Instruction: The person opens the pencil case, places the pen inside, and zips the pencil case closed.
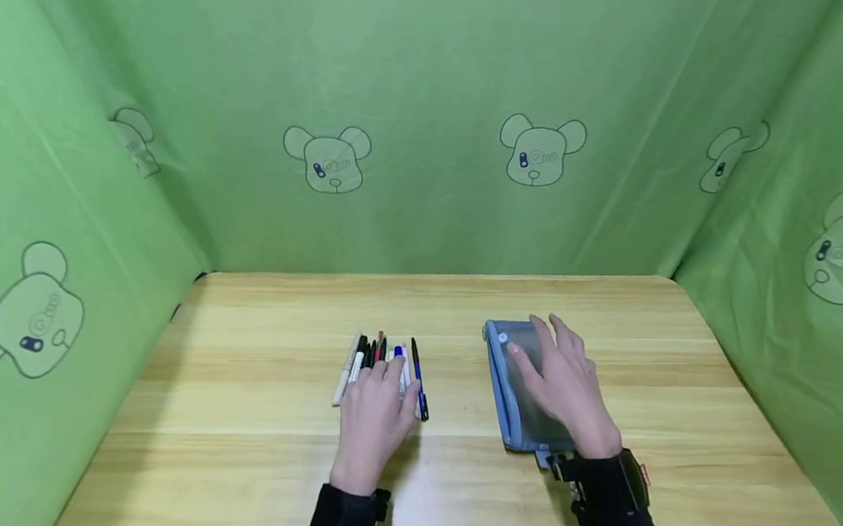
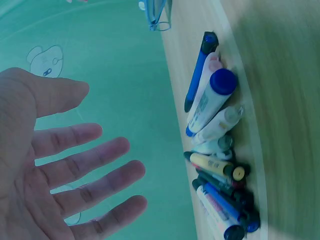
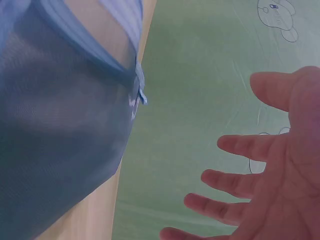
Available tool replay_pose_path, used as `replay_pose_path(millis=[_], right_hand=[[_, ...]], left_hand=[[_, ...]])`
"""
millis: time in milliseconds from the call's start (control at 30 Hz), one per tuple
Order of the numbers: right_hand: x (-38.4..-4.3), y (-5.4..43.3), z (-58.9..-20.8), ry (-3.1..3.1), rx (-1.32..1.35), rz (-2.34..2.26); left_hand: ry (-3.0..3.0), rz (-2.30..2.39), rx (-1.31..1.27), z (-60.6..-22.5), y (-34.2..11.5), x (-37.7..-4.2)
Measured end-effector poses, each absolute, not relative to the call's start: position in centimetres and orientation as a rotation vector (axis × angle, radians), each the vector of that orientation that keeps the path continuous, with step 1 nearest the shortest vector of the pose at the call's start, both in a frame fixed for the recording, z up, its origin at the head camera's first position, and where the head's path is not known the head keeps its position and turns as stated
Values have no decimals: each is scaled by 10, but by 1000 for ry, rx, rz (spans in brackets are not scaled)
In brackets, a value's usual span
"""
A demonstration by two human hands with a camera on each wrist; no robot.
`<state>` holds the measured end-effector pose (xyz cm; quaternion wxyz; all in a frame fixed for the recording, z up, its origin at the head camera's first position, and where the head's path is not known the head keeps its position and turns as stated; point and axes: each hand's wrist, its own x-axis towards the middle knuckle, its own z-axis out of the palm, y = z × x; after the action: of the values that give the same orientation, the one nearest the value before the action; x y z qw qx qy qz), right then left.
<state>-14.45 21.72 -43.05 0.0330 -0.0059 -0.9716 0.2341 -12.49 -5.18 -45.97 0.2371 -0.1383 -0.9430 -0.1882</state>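
Observation:
My left hand (image 1: pixel 376 407) hovers over a row of pens and markers (image 1: pixel 356 367) on the table, its fingers spread and holding nothing. In the left wrist view the row includes a white marker with a blue cap (image 2: pixel 223 82), a blue pen (image 2: pixel 198 70) and a yellowish pen (image 2: pixel 215 164); some overlap at the lower end. Above a blue, see-through mesh zip pouch (image 1: pixel 506 389) is my right hand (image 1: pixel 566 384), fingers spread apart and gripping nothing. The pouch lies flat, partly covered by that hand in the head view. Its zipper pull (image 3: pixel 142 91) shows in the right wrist view.
The light wood table (image 1: pixel 244 471) is enclosed at the back and both sides by a green curtain (image 1: pixel 418 54) printed with bear heads. A strip of bare wood separates the pens from the pouch. Black bands (image 1: pixel 344 520) wrap both wrists.

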Motion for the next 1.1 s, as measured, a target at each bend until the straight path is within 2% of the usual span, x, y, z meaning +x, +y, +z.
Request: replay_pose_path(millis=[633, 1100], right_hand=[[-196, 210, -418, -3095, 40, 653], [-225, 217, -436, -3342, -41, 686]], left_hand=[[-2725, -629, -305, -456, -46, -147], [-2832, -731, -273, -459, -37, -158]])
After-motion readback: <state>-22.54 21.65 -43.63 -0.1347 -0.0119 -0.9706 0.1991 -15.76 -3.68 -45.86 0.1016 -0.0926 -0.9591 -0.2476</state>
